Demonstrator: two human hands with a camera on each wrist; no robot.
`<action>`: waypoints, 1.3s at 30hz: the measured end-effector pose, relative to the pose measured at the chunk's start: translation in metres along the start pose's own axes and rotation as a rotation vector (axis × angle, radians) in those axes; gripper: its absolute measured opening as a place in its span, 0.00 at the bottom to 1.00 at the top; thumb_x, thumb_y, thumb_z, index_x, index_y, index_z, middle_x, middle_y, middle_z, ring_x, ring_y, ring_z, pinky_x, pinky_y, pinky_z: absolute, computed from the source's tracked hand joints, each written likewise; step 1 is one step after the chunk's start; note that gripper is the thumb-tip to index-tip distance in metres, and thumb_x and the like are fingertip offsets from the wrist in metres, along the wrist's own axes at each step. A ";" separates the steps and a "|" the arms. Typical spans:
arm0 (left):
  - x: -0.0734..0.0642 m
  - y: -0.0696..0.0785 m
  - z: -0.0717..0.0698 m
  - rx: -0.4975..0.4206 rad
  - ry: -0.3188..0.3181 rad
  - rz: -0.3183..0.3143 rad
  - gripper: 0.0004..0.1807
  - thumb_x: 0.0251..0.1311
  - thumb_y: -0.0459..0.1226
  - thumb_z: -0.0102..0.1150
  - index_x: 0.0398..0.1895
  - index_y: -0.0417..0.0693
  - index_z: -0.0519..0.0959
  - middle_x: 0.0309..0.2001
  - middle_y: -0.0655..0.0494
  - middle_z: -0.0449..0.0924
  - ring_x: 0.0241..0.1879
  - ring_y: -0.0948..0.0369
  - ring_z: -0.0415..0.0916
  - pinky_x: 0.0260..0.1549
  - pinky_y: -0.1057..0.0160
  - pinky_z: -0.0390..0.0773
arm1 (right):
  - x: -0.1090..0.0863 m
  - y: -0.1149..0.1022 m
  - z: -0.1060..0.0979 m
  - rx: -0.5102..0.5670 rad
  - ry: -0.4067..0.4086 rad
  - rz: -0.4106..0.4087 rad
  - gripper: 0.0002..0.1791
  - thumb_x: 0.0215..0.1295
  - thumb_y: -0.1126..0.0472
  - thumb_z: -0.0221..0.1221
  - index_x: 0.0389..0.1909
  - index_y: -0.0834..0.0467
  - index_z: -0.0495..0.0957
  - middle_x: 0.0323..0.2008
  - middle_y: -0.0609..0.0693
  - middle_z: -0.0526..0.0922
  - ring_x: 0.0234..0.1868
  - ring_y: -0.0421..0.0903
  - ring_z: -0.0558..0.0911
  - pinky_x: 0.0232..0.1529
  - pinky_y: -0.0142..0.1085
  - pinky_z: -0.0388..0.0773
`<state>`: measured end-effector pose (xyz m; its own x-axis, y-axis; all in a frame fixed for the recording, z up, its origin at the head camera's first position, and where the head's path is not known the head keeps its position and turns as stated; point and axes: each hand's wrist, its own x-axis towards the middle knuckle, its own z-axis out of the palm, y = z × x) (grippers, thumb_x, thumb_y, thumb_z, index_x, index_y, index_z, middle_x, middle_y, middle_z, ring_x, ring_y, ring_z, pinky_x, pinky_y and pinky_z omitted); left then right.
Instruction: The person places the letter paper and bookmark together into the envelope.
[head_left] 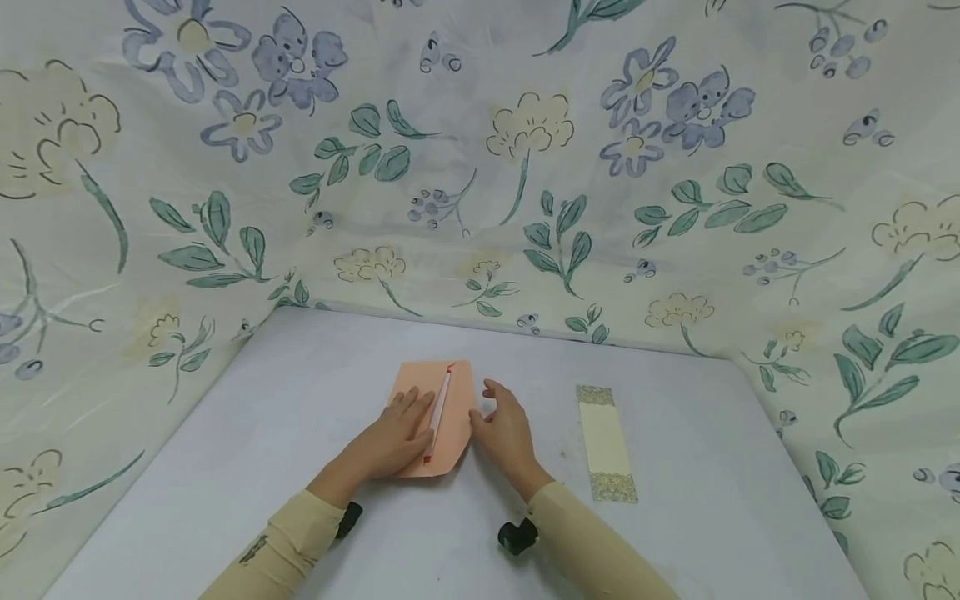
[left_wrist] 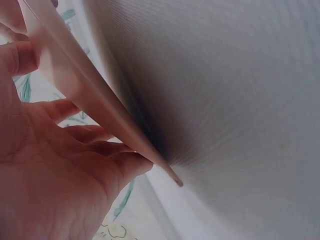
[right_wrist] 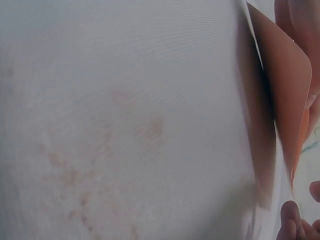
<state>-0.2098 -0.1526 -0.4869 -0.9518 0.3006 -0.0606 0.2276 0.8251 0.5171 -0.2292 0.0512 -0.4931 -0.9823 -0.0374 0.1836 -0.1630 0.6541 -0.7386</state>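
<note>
A folded peach paper [head_left: 453, 392] lies flat on the white table [head_left: 300, 400], with a white and red strip running down its middle fold. My left hand [head_left: 397, 433] presses on the paper's left half with straight fingers. My right hand [head_left: 504, 425] sits at the paper's right edge, its fingertips touching that edge and its thumb held out. In the left wrist view the paper's edge [left_wrist: 85, 95] runs under my left hand's fingers [left_wrist: 75, 165]. In the right wrist view the peach flap [right_wrist: 285, 100] stands slightly off the table beside a fingertip [right_wrist: 295, 225].
A cream paper strip [head_left: 606, 442] with glittery ends lies on the table to the right of my right hand. Floral cloth [head_left: 525, 167] hangs behind and around the table. Black wrist cameras [head_left: 517, 536] sit under both sleeves.
</note>
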 end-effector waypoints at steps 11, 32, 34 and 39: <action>0.001 0.000 0.001 0.004 0.003 0.003 0.36 0.73 0.44 0.48 0.79 0.40 0.56 0.78 0.31 0.48 0.77 0.34 0.43 0.72 0.35 0.51 | -0.001 0.009 -0.001 -0.041 0.028 0.023 0.31 0.65 0.60 0.67 0.68 0.61 0.71 0.55 0.55 0.83 0.29 0.38 0.76 0.30 0.30 0.75; 0.001 0.002 0.000 -0.014 0.003 -0.001 0.36 0.73 0.44 0.49 0.79 0.39 0.56 0.79 0.31 0.47 0.78 0.34 0.42 0.73 0.36 0.50 | -0.003 0.018 -0.010 -0.051 0.015 0.061 0.32 0.65 0.61 0.67 0.69 0.61 0.71 0.55 0.55 0.82 0.30 0.38 0.76 0.29 0.31 0.75; 0.000 0.002 -0.001 -0.018 0.003 0.002 0.36 0.72 0.43 0.48 0.79 0.39 0.56 0.78 0.31 0.47 0.77 0.34 0.42 0.73 0.36 0.50 | -0.004 0.019 -0.011 -0.046 0.017 0.054 0.32 0.64 0.61 0.67 0.68 0.62 0.71 0.55 0.56 0.82 0.30 0.39 0.76 0.29 0.32 0.75; -0.001 0.003 -0.002 -0.022 -0.001 0.001 0.36 0.72 0.44 0.48 0.79 0.39 0.56 0.79 0.31 0.47 0.78 0.34 0.42 0.73 0.36 0.50 | -0.006 0.024 -0.012 -0.039 0.033 0.034 0.31 0.63 0.62 0.68 0.67 0.64 0.72 0.54 0.57 0.83 0.30 0.40 0.77 0.30 0.33 0.76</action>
<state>-0.2087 -0.1516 -0.4841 -0.9513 0.3021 -0.0610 0.2242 0.8140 0.5358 -0.2259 0.0767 -0.5044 -0.9834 0.0102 0.1810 -0.1253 0.6837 -0.7189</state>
